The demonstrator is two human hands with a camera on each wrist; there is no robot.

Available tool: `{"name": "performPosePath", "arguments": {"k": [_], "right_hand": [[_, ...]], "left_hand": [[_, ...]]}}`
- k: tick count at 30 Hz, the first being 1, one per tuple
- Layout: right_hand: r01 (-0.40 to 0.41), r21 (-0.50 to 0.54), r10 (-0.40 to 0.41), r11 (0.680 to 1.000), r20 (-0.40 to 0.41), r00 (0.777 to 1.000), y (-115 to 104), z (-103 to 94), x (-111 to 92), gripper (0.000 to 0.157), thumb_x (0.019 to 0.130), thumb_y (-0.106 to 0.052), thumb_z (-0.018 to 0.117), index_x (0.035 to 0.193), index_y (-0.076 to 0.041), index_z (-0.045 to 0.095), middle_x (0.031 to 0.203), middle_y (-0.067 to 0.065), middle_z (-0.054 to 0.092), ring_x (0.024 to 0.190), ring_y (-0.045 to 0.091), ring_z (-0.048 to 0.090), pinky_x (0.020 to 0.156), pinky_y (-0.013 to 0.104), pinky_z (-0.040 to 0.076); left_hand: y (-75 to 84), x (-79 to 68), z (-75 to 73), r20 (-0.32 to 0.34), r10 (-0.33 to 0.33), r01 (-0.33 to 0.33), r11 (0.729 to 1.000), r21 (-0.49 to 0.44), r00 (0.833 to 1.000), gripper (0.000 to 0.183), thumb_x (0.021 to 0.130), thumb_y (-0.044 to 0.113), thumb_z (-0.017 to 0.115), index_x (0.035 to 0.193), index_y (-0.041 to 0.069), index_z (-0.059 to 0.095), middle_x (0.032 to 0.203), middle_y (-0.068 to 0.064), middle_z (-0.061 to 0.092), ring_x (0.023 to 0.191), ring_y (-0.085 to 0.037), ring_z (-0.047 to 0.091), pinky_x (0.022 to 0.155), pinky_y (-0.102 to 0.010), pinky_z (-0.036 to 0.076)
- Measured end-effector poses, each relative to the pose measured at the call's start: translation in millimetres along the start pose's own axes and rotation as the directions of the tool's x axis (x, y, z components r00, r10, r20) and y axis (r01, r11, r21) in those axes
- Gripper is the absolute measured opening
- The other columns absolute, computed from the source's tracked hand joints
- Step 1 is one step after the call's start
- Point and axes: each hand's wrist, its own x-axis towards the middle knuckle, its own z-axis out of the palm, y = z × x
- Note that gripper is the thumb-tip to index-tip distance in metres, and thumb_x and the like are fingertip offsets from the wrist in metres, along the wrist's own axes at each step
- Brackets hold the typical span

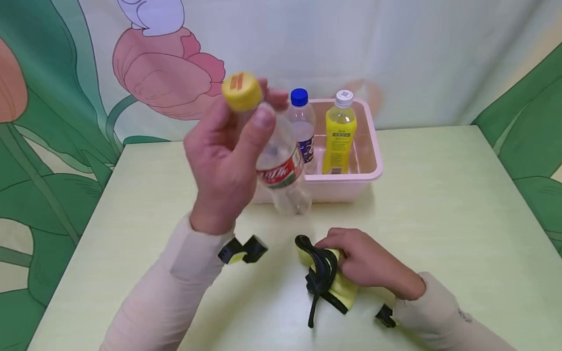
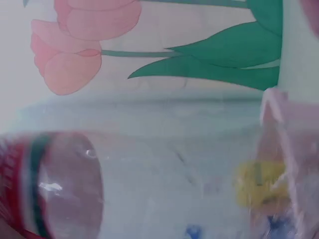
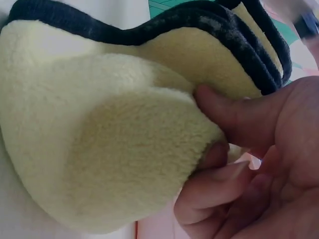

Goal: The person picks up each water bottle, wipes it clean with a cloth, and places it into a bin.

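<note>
My left hand (image 1: 224, 161) grips a clear plastic bottle (image 1: 285, 170) by its upper part, raised in front of the bin. The bottle has a yellow cap and a red label, and it tilts with its base toward the lower right. In the left wrist view its clear body (image 2: 75, 184) and red label fill the lower left. My right hand (image 1: 364, 258) pinches a folded yellow cloth (image 1: 347, 287) with black edging, low over the table. Up close in the right wrist view, thumb and fingers hold a fold of the fluffy cloth (image 3: 134, 144).
Behind the raised bottle stands a pink plastic bin (image 1: 335, 190), which the left hand's bottle partly covers. Inside it are a blue-capped bottle (image 1: 303, 129) and a yellow bottle (image 1: 339, 141) with a white cap. The pale table (image 1: 448, 209) backs onto a flower-patterned curtain (image 1: 167, 78).
</note>
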Motion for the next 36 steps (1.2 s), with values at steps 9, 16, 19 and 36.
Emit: {"name": "performPosePath", "arguments": {"k": [9,16,19,36], "right_hand": [[0.027,0.106,-0.013,0.994,-0.126,0.992,3,-1.7,-7,0.060,0.071,0.021,0.050,0.114,-0.010,0.078,0.090,-0.006,0.068,0.080,0.003,0.052,0.072,0.023,0.048],[0.026,0.112,-0.004,0.993,-0.188,0.982,1,-7.4,-10,0.060,0.071,0.023,0.050,0.117,-0.005,0.076,0.097,-0.003,0.069,0.085,0.006,0.056,0.073,0.024,0.052],[0.000,0.089,0.016,0.996,-0.178,0.984,-2,-11.1,-12,0.059,0.073,0.021,0.051,0.119,-0.006,0.076,0.097,-0.005,0.069,0.087,0.006,0.057,0.075,0.026,0.054],[-0.074,-0.019,0.070,0.997,-0.148,0.987,-6,-22.6,-19,0.058,0.076,0.018,0.053,0.119,-0.010,0.077,0.092,-0.010,0.060,0.085,0.005,0.054,0.072,0.020,0.047]], "left_hand": [[-22.9,38.9,17.0,-0.036,-0.156,0.159,0.984,0.084,0.987,0.027,0.100,-0.003,0.062,0.126,-0.013,0.061,0.125,-0.026,0.072,0.125,-0.029,0.070,0.114,-0.034,0.052],[-48.6,42.3,14.0,-0.053,-0.204,0.209,0.967,0.142,0.978,0.033,0.101,0.004,0.065,0.131,-0.009,0.061,0.129,-0.025,0.071,0.123,-0.025,0.071,0.111,-0.031,0.054],[-56.7,35.9,15.0,-0.069,-0.286,0.293,0.945,0.147,0.956,0.034,0.101,0.008,0.066,0.133,-0.005,0.062,0.130,-0.020,0.072,0.124,-0.022,0.071,0.111,-0.030,0.054],[-94.0,-9.4,23.9,-0.120,-0.519,0.531,0.799,0.284,0.846,0.039,0.100,0.026,0.071,0.135,0.011,0.064,0.140,-0.001,0.068,0.132,-0.015,0.065,0.114,-0.040,0.052]]}}
